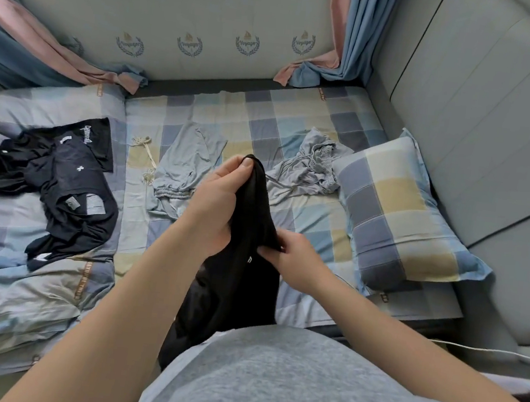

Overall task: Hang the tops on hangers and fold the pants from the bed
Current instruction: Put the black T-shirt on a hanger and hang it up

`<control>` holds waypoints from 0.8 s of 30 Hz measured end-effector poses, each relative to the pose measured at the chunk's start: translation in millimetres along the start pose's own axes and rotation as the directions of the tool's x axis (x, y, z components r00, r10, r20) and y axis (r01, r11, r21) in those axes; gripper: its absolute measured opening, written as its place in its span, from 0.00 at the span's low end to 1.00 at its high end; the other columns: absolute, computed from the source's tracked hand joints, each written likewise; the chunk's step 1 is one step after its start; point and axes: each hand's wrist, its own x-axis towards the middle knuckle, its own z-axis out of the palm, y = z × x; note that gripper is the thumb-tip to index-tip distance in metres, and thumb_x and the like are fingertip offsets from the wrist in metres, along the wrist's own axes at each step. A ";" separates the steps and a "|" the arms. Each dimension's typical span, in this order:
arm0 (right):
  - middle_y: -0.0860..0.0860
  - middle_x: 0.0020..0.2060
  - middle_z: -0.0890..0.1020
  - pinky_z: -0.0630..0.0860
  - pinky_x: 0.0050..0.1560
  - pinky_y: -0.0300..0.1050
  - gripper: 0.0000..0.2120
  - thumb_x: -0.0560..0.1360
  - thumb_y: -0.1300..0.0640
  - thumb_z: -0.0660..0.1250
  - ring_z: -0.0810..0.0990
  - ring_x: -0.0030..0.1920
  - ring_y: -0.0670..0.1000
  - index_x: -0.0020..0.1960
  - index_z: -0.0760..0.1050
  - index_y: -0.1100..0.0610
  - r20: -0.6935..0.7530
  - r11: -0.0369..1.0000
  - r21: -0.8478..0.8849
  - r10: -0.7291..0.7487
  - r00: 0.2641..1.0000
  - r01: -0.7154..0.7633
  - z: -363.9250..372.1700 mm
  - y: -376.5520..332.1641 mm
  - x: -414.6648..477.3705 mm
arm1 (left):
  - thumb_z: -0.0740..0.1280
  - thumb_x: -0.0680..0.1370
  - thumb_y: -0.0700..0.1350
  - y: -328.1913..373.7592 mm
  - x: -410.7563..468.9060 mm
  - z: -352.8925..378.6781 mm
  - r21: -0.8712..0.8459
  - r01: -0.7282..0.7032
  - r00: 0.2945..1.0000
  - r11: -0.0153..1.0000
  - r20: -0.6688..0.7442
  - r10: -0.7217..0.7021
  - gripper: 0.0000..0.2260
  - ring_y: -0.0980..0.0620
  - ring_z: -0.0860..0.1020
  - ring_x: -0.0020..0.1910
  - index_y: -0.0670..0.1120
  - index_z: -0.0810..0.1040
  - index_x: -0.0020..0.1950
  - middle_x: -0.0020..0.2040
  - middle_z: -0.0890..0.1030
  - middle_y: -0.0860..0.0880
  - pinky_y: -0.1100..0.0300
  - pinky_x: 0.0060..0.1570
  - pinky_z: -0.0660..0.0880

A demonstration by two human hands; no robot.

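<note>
Nearest, at lower centre, a black garment (239,280) hangs over the bed (266,116) edge. The left hand (217,205) clenches its top and the right hand (290,259) pinches its side. Beyond, the bed holds black tops (70,200) at left, pale grey-blue clothes (183,159) mid-frame and a pillow (396,214) at right.

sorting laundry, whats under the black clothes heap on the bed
The heap of black clothes lies on a blue checked quilt; anything beneath its folds is hidden.
</note>
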 end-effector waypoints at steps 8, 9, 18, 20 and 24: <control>0.49 0.28 0.73 0.66 0.37 0.46 0.14 0.81 0.55 0.66 0.70 0.33 0.48 0.37 0.75 0.57 -0.302 0.984 -0.160 -0.129 0.944 0.083 -66.1 13.9 -1.3 | 0.66 0.81 0.49 16.5 25.9 -59.6 0.465 -0.107 0.946 0.879 -0.225 0.235 0.11 0.51 0.81 0.45 0.57 0.83 0.40 0.38 0.83 0.55 0.54 0.45 0.78; 0.49 0.29 0.74 0.66 0.37 0.46 0.14 0.81 0.55 0.65 0.71 0.34 0.48 0.38 0.75 0.57 -0.307 0.985 -0.140 -0.138 0.942 0.099 -71.4 10.1 -0.2 | 0.68 0.80 0.48 12.8 28.7 -59.9 0.476 -0.099 0.938 0.874 -0.248 0.242 0.11 0.52 0.80 0.41 0.57 0.83 0.39 0.35 0.82 0.56 0.55 0.43 0.76; 0.55 0.42 0.85 0.79 0.54 0.53 0.14 0.83 0.54 0.62 0.83 0.46 0.54 0.47 0.83 0.59 -0.354 0.900 0.429 0.084 0.931 0.082 -93.9 -20.6 5.0 | 0.71 0.79 0.45 0.4 38.3 -54.5 0.556 -0.051 0.982 0.830 -0.121 0.142 0.04 0.53 0.83 0.47 0.51 0.81 0.53 0.50 0.84 0.49 0.59 0.46 0.79; 0.57 0.44 0.83 0.76 0.56 0.54 0.15 0.83 0.53 0.62 0.80 0.48 0.56 0.49 0.81 0.62 -0.363 0.861 0.498 0.099 0.926 0.103 -94.2 -25.1 4.9 | 0.73 0.76 0.49 -7.2 35.4 -49.0 0.640 -0.012 0.999 0.768 -0.020 0.032 0.06 0.54 0.84 0.47 0.52 0.81 0.52 0.47 0.85 0.53 0.56 0.49 0.80; 0.59 0.45 0.81 0.77 0.55 0.53 0.14 0.83 0.53 0.61 0.80 0.48 0.58 0.48 0.79 0.62 -0.323 0.763 0.628 0.075 0.943 0.154 -93.8 -39.0 1.9 | 0.74 0.65 0.65 -37.9 25.9 -29.3 0.759 0.006 0.945 0.651 0.208 -0.252 0.22 0.62 0.82 0.49 0.58 0.81 0.55 0.51 0.85 0.60 0.56 0.54 0.78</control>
